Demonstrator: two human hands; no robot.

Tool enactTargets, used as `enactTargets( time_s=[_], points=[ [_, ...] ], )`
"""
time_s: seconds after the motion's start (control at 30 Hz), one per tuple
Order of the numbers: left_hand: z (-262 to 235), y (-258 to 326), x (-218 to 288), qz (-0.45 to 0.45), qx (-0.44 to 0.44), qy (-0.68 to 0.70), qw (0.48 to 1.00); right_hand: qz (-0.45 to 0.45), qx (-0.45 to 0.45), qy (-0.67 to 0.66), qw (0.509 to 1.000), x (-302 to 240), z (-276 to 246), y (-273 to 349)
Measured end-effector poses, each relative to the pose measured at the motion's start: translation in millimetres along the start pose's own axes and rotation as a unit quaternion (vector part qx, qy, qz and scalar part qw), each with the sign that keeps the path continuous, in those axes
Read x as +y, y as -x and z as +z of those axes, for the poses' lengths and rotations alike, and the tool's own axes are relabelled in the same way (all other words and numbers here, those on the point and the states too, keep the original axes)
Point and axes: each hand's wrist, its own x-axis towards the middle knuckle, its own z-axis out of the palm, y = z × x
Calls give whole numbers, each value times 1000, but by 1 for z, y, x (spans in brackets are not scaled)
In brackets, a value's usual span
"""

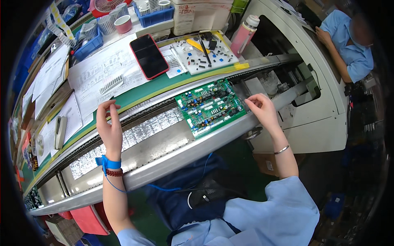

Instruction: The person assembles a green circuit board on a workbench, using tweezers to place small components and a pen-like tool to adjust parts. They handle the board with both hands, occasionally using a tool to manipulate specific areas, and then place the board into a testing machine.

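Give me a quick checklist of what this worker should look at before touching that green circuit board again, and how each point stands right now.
1. Green circuit board sits flat between the conveyor rails: ok.
2. Right hand is at the board's right edge, fingers curled near it; actual contact: cannot tell.
3. Left hand is raised away from the board, fingertips pinched together; whether they hold a small part: cannot tell.
4. Blue wrist strap is on the left wrist with its cord attached: ok.
5. White parts tray with loose components lies just beyond the board: ok.
6. Red-cased phone lies on the papers, clear of the conveyor: ok.
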Motion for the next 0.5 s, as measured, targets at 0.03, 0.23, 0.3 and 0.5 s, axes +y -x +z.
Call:
enactTargets(
  time_s=[0.03, 0.23, 0.3, 0.5],
  points=[
    [-1, 0, 1, -24, -9, 18, 1000, 4, -1, 14, 1000, -3, 2, -1],
    [0, 6, 8, -30, -23, 51, 998, 4, -28, 51, 998, -7, 12, -8],
    [0, 8, 7, -27, -29, 50, 998, 11, -40, 49, 998, -9, 10, -13],
    [5, 10, 7, -25, -46, 70, 996, -7, -12, 4, 1000, -4, 12, -47]
  ],
)
